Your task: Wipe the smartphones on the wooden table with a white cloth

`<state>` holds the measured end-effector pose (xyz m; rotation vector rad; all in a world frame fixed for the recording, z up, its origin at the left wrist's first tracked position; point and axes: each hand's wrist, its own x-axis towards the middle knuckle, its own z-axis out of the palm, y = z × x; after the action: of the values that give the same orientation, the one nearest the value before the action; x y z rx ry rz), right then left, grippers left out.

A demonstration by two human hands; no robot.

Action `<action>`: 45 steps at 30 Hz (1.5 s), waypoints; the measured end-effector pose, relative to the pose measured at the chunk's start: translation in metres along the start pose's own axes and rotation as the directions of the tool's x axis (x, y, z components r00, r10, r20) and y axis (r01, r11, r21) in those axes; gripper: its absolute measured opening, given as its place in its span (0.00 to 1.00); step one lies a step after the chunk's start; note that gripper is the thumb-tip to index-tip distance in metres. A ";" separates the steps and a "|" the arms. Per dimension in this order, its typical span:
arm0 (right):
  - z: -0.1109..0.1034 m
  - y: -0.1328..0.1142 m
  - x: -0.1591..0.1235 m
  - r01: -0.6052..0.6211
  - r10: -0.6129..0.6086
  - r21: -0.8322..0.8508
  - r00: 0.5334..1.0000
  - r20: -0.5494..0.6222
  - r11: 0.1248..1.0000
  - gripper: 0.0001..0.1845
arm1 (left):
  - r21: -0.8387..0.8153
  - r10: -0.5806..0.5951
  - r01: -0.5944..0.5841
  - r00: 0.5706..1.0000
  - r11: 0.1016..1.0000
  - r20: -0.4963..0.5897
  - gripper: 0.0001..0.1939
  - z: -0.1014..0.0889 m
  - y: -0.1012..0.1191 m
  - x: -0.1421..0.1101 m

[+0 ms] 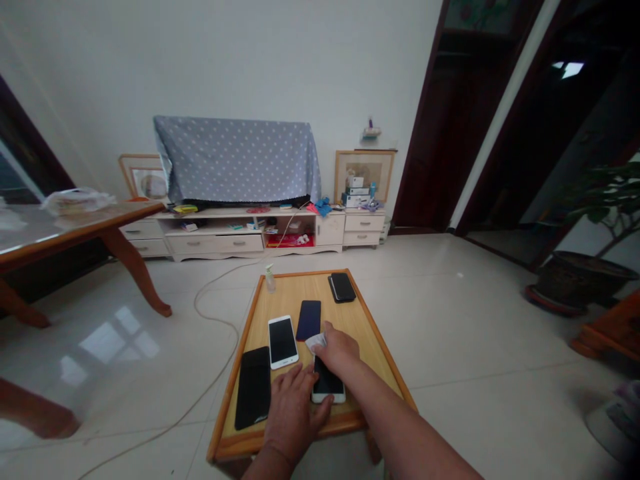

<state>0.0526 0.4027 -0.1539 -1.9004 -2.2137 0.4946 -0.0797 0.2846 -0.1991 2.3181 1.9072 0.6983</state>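
Near the front of a small wooden table (280, 293) lies a white-edged smartphone (327, 382) with a dark screen. My left hand (295, 407) grips its lower left corner, fingers along the side and thumb at the bottom edge. At the phone's upper end my right hand (340, 350) pinches a small white tissue or wipe (316, 341); the hand covers the phone's top part. To the left are a white smartphone (283, 341) and a large black tablet or phone (253, 387). A dark blue phone (309, 320) lies just beyond the tissue.
Stacked dark phones (342, 287) lie at the table's far right. A small clear pump bottle (270, 279) stands at its far left corner. Behind is a white TV cabinet (215, 245) with a cloth-covered screen (240, 160). A cable (235, 327) crosses the floor at left.
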 end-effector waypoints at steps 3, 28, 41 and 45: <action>0.000 0.003 -0.005 0.044 -0.044 0.011 0.999 0.020 0.999 0.33 | -0.005 -0.003 0.003 1.000 1.000 0.007 0.19 0.000 0.000 0.000; 0.000 0.036 -0.020 0.023 -0.023 0.012 0.997 -0.073 1.000 0.08 | -0.011 0.007 -0.007 1.000 1.000 -0.011 0.20 -0.002 -0.001 -0.002; -0.002 0.035 -0.042 0.194 -0.187 0.087 0.979 -0.086 0.977 0.12 | -0.020 -0.055 0.055 0.998 0.998 -0.004 0.22 -0.009 0.009 -0.004; -0.004 0.025 -0.068 0.388 -0.388 0.026 0.922 -0.004 0.921 0.15 | 0.000 -0.082 0.082 0.996 0.997 -0.044 0.31 -0.007 0.010 -0.005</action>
<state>0.0881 0.3399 -0.1541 -1.3894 -2.4822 0.4512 -0.0734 0.2761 -0.1908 2.2294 2.0092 0.7459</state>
